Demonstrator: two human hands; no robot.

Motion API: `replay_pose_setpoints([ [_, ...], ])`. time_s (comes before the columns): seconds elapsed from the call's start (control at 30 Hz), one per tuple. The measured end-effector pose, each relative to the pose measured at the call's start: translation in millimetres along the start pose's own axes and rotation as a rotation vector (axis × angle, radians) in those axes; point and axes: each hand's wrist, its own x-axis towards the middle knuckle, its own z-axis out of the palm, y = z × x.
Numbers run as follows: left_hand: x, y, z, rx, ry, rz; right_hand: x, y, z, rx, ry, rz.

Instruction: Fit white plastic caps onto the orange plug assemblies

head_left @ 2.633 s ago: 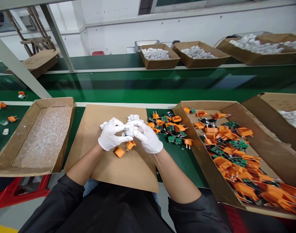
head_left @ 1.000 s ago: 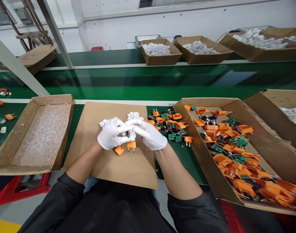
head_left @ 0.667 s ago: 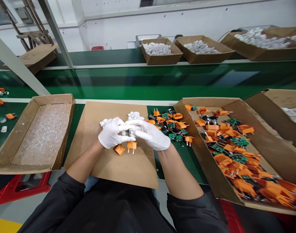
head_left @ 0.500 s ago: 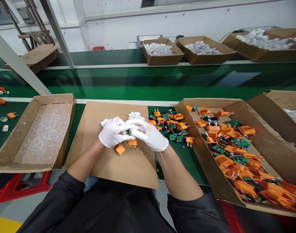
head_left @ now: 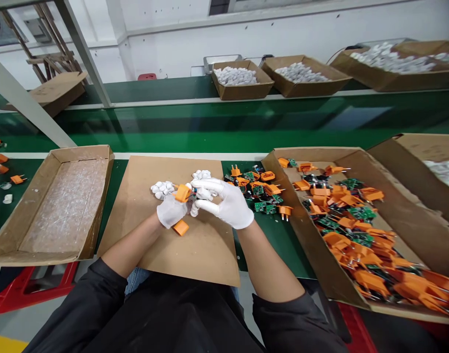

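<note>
Plug heap between right hand and carton

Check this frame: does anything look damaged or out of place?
The orange-plug carton has a ragged, perhaps torn right rim. Far left, a white piece lies loose outside the cardboard tray, possibly stray.

On our green table we see a flat brown board, a cardboard tray just left of it, orange plugs and green circuit boards heaped just right of it, and a cardboard box beside them.
</note>
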Motion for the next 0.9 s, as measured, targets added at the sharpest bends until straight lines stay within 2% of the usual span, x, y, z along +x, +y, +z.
replay_pose_setpoints([
  [0.1,5.3,10.9,-6.7,-0.182,-0.083,-0.039,-0.3,1.6,0.4,-0.020,0.105,0.054],
  [0.17,10.0,19.5,-16.3,-0.602,-0.242,-0.172,0.9,2.3,1.0,-0.032,0.140,0.047],
  [0.23,13.8,24.6,-25.3,-0.661,-0.259,-0.209,2.4,2.5,3.4,-0.051,0.134,0.020],
  [0.37,16.7,22.9,-33.6,-0.579,-0.226,-0.305,2.5,3.3,10.6,-0.081,0.067,0.010],
  [0.5,17.4,20.2,-35.9,-0.632,-0.277,-0.422,1.0,5.8,14.0,-0.122,0.070,-0.010],
  [0.67,19.7,27.0,-45.4,-0.767,-0.317,-0.590,3.7,4.6,17.1,-0.227,0.094,-0.169],
  [0.77,21.4,30.8,-51.8,-0.627,-0.341,-0.563,4.4,0.9,18.1,-0.293,0.061,-0.214],
  [0.9,22.7,30.1,-53.0,-0.454,-0.349,-0.519,2.5,-0.4,19.5,-0.284,0.085,-0.209],
])
